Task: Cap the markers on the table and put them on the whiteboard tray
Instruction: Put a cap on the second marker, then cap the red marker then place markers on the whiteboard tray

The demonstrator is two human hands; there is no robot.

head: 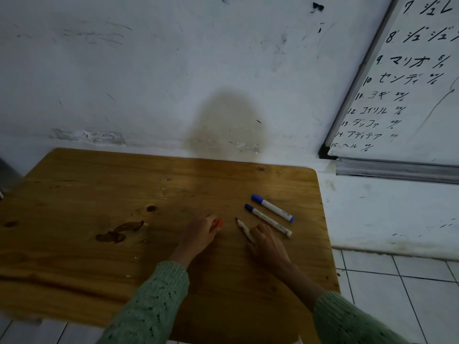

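Low in the frame, two green sleeves reach in over the wooden table [99, 244]. Left hand [198, 235], centre frame, pinches a red cap [218, 223] at its fingertips. Right hand [265, 242], just right of it, curls round an uncapped marker [243, 228], tip pointing up-frame, bare. Risk here: cap meets tip off-line and ink smears skin or wood. Beyond the right hand, two blue-capped markers [272, 208] lie side by side. Far right, the whiteboard tray [397, 168] sits well apart, so a loose grip on the carry could drop one.
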